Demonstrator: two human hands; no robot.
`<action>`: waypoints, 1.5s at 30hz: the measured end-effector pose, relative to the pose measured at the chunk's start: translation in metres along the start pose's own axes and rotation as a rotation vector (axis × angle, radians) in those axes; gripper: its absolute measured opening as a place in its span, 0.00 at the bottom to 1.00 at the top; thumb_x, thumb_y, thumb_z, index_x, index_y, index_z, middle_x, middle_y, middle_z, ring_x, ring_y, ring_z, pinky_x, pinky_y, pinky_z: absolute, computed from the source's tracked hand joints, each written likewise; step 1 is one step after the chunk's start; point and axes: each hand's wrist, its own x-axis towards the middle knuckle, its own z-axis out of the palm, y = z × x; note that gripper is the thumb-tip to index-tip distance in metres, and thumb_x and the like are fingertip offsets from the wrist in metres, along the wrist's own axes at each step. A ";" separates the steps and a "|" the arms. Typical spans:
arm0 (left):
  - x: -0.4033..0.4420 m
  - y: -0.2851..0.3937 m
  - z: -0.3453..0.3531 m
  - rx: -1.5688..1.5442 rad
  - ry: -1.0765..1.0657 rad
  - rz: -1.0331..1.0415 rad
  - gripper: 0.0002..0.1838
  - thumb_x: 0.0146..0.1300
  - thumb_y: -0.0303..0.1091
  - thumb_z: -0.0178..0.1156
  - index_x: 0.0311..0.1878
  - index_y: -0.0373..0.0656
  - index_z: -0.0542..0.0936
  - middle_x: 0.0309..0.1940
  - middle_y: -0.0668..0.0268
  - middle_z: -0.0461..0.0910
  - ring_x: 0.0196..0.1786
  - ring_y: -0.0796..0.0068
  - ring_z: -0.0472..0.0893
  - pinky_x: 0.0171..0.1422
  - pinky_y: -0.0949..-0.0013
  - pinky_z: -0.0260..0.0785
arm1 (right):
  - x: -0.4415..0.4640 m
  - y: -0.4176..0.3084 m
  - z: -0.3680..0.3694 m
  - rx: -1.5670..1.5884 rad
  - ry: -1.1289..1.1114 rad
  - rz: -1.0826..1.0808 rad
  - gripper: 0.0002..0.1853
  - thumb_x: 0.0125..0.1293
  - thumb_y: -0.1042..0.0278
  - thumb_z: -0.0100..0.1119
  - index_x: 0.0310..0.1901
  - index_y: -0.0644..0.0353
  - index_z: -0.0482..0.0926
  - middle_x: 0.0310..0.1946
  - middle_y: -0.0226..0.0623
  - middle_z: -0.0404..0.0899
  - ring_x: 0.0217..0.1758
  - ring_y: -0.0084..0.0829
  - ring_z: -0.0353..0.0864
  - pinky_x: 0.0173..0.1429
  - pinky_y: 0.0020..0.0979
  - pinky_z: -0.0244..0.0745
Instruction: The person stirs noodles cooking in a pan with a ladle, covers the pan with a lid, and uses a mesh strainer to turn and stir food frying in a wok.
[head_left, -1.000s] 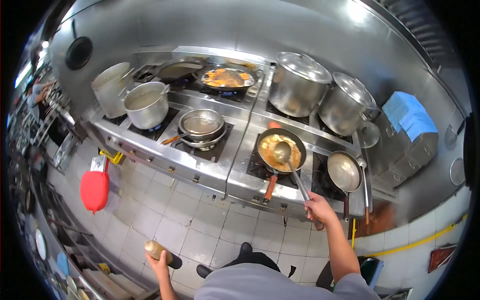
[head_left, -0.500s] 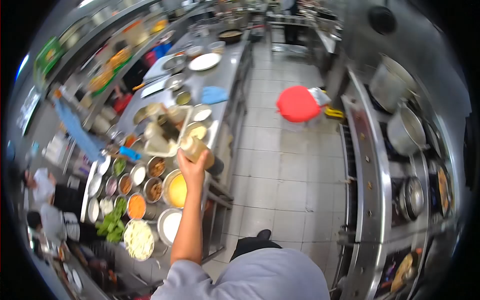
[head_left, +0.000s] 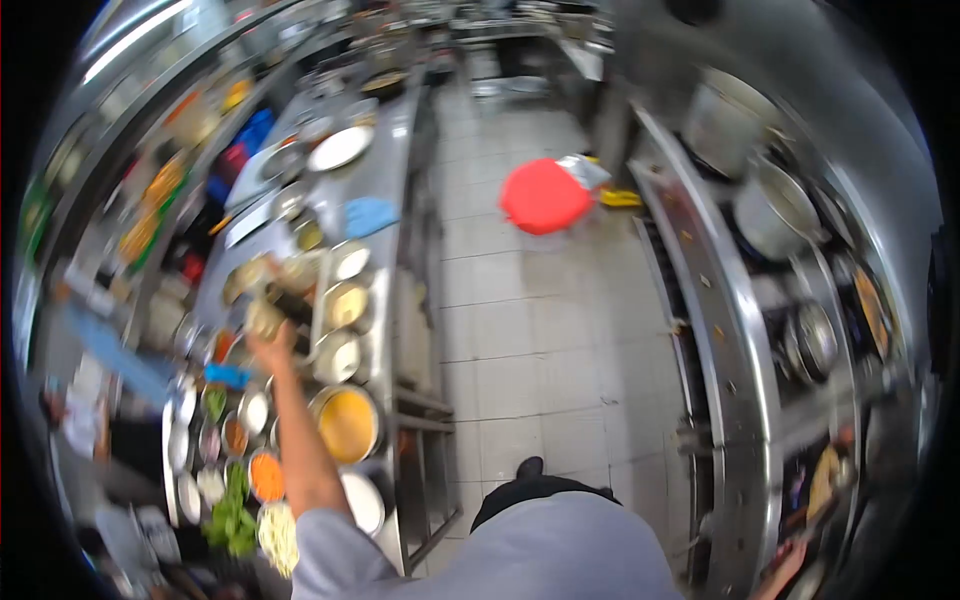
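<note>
My left hand (head_left: 272, 347) reaches over the prep counter, its fingers closed around a pale squeeze bottle (head_left: 263, 319). The bottle is at a light-coloured bin (head_left: 322, 300) with other bottles; blur hides whether it rests inside. Beside the bin stand small metal pots of pale sauce (head_left: 346, 303), and nearer me is a larger pot of orange-yellow liquid (head_left: 348, 425). At the lower right edge, my right hand (head_left: 788, 568) shows in part beside the stove front, near a pan (head_left: 825, 483). Its blurred fingers do not show whether they grip anything.
Containers of shredded orange vegetable (head_left: 266, 476), leafy greens (head_left: 232, 520) and pale strips (head_left: 276, 540) line the counter's near end. A red-lidded bin (head_left: 545, 196) stands in the aisle. Large pots (head_left: 776, 212) sit on the stove at right. Other people are across the counter at left.
My left hand has carried the squeeze bottle leftward from above the sauce pots to the bottle bin. My right hand has come into view at the lower right. The whole view has shifted.
</note>
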 end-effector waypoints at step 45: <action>-0.884 0.478 -0.205 -0.198 -2.934 -0.448 0.28 0.71 0.51 0.43 0.65 0.41 0.62 0.55 0.53 0.74 0.49 0.61 0.78 0.53 0.62 0.72 | 0.006 -0.060 -0.129 -1.250 -0.169 -0.154 0.35 0.55 0.72 0.57 0.67 0.51 0.60 0.38 0.44 0.72 0.43 0.45 0.77 0.45 0.41 0.74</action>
